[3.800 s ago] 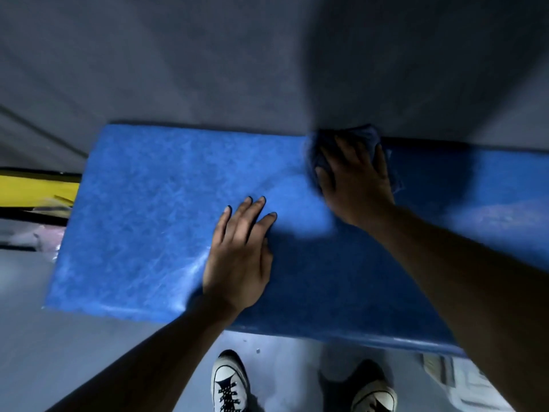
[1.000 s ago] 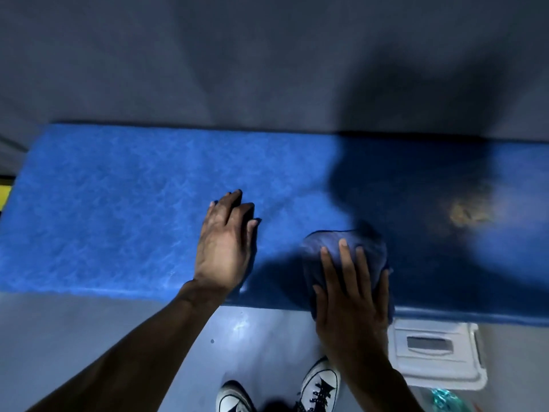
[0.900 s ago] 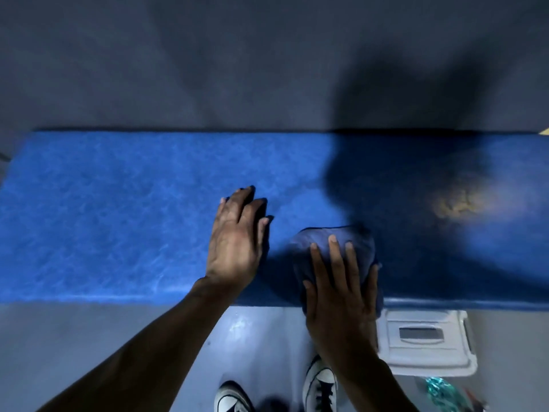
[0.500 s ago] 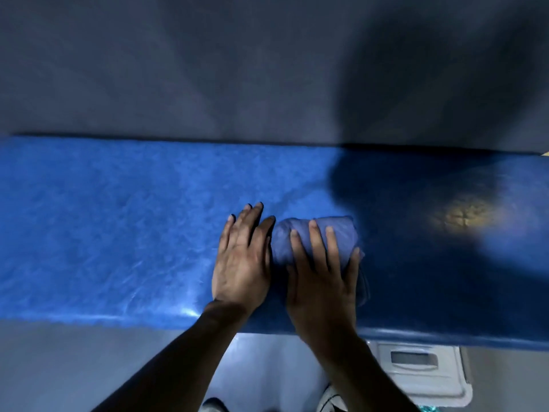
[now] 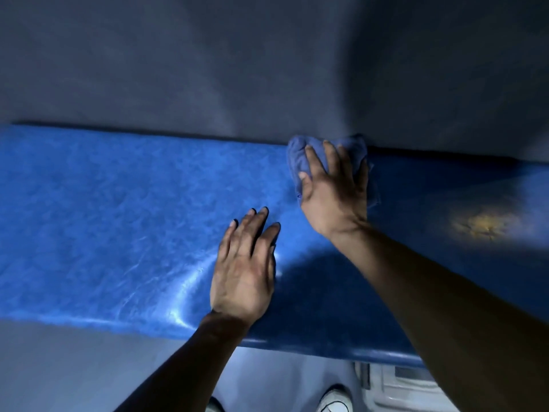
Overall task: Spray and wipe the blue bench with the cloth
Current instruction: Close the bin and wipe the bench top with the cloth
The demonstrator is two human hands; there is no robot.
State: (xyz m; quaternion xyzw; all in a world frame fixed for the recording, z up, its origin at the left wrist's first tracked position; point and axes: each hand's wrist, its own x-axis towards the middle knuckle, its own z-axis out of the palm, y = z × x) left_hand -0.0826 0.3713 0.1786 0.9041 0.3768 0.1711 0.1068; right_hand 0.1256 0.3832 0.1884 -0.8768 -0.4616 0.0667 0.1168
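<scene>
A: Grey wall behind, and the blue bench (image 5: 118, 218) runs along it. Where's your cloth?

B: The cloth (image 5: 300, 156) sits bunched at the back edge, against the wall, under your right hand (image 5: 332, 191), fingers spread flat and pressing it down, not curled round it.

A: And your other hand?

B: Your left hand (image 5: 243, 269) rests flat on the seat near the front, fingers straight, holding nothing.

A: How far along?

B: Mid-wipe, I'd judge. No spray bottle in view. The yellowish patch (image 5: 478, 224) to your right looks untouched.
</scene>
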